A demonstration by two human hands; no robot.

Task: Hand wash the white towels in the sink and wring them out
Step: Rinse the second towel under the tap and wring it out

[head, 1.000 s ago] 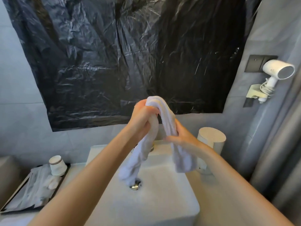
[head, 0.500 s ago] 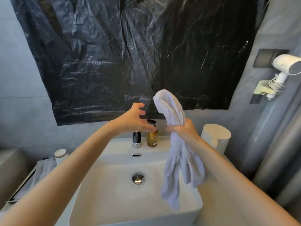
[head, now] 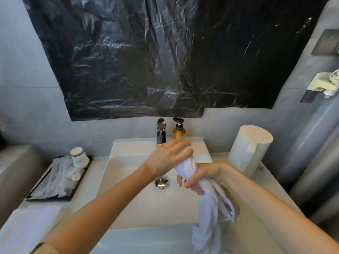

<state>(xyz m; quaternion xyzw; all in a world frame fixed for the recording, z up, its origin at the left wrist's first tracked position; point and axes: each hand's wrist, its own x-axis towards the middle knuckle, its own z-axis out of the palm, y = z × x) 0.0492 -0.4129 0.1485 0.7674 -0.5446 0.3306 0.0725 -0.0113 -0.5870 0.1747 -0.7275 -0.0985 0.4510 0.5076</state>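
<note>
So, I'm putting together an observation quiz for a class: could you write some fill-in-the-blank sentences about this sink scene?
The right hand grips a twisted ____ towel.
The amber pump bottle stands just to the ____ of the faucet.
The tray lies on the counter on the ____ side of the sink.
The plastic sheet on the wall is ____ in colour.
Missing words: white; right; left; black.
</note>
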